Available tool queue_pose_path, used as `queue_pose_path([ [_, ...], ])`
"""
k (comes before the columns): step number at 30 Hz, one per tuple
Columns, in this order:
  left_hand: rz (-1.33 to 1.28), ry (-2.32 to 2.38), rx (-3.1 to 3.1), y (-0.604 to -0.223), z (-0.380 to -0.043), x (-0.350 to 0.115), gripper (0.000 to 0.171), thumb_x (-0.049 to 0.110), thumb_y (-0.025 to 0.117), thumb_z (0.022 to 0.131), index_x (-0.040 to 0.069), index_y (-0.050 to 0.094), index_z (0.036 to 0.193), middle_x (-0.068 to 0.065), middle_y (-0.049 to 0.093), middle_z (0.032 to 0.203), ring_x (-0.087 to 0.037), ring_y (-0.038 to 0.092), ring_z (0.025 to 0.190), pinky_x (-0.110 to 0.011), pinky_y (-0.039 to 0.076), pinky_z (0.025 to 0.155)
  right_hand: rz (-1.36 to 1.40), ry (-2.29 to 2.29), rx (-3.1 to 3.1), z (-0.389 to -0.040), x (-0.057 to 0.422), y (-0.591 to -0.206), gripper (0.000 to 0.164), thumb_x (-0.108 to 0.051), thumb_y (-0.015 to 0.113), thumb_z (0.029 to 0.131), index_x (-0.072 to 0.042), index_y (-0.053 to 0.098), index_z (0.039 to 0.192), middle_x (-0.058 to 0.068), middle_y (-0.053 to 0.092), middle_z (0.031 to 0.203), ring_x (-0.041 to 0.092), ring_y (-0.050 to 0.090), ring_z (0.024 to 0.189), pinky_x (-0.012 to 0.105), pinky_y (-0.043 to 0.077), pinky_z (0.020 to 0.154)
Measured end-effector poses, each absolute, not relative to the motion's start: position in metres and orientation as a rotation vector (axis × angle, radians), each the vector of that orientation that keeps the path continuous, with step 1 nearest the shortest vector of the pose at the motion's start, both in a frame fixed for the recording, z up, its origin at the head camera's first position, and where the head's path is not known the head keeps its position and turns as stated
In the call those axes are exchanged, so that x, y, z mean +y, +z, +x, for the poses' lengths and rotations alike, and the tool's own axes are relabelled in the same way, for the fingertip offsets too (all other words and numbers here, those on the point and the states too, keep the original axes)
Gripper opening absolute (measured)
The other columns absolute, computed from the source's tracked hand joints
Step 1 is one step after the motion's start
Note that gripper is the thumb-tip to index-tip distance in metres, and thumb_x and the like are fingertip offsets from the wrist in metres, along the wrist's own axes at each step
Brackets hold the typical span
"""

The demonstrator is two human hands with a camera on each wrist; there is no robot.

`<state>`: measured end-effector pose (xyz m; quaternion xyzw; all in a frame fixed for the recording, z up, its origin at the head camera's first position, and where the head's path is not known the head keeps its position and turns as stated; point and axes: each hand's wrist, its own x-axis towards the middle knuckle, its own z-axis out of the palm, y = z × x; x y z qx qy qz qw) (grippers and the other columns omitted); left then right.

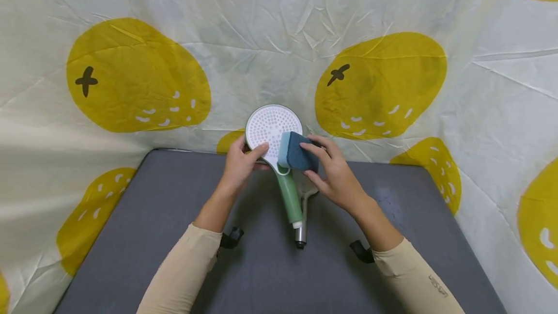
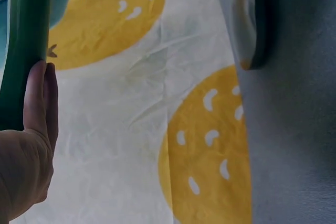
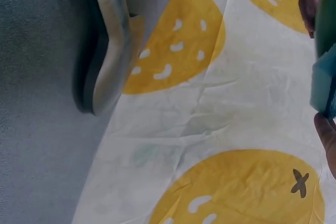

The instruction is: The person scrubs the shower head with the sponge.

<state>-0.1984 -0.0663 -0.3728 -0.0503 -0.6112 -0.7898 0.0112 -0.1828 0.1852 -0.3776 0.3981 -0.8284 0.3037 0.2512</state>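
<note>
My left hand [image 1: 240, 166] grips a hand shower [image 1: 271, 125] by its neck, thumb across the white nozzle face. Its green handle [image 1: 287, 195] slants down toward me, above the table. In my right hand [image 1: 337, 176] a two-tone blue sponge [image 1: 302, 151] is pinched between fingers and thumb, its light-blue side at the lower right of the shower's face. The left wrist view shows my left hand [image 2: 29, 150] at the green shower [image 2: 29, 40]. At the right wrist view's edge, my right thumb or a finger [image 3: 328, 140] touches the sponge [image 3: 321, 87].
Behind the shower, a metal-handled object [image 1: 303, 212] lies on the dark grey table [image 1: 270, 275], its far end partly hidden. The wrist views show its curved metal part [image 3: 113, 40]. A white cloth with yellow fruit prints [image 1: 261, 62] hangs around the table.
</note>
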Motion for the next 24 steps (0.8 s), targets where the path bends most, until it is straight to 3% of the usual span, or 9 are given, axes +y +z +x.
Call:
queue_pose_path([
  [12,0.005,-2.429,-1.820,-0.380,-0.205,-0.068,0.034,-0.004,0.059,0.100,-0.009,0.051,0.133,-0.002,0.069,0.090,-0.008,0.070,0.067,-0.024,0.059,0.051,1.429,0.614,-2.386,-0.142,0.186,-0.392,0.071,-0.010,0.087,0.084,-0.017,0.054,0.147,0.015,0.046,0.153,0.031,0.049,0.136,0.045,0.056,0.100],
  [18,0.012,-2.505,-1.689,-0.386,-0.208,-0.070,0.036,-0.007,0.053,0.102,-0.008,0.047,0.137,-0.001,0.069,0.096,-0.009,0.072,0.075,-0.024,0.061,0.057,1.584,0.540,-2.334,-0.122,0.191,-0.405,0.076,-0.012,0.091,0.078,-0.021,0.057,0.145,0.014,0.050,0.149,0.029,0.051,0.134,0.046,0.057,0.100],
  [24,-0.123,-2.584,-1.646,-0.386,-0.207,-0.069,0.041,-0.006,0.048,0.104,-0.006,0.039,0.144,0.003,0.070,0.100,-0.009,0.073,0.081,-0.024,0.060,0.063,1.489,0.580,-2.349,-0.123,0.191,-0.405,0.076,-0.008,0.091,0.078,-0.019,0.056,0.145,0.015,0.047,0.152,0.031,0.049,0.137,0.044,0.058,0.099],
])
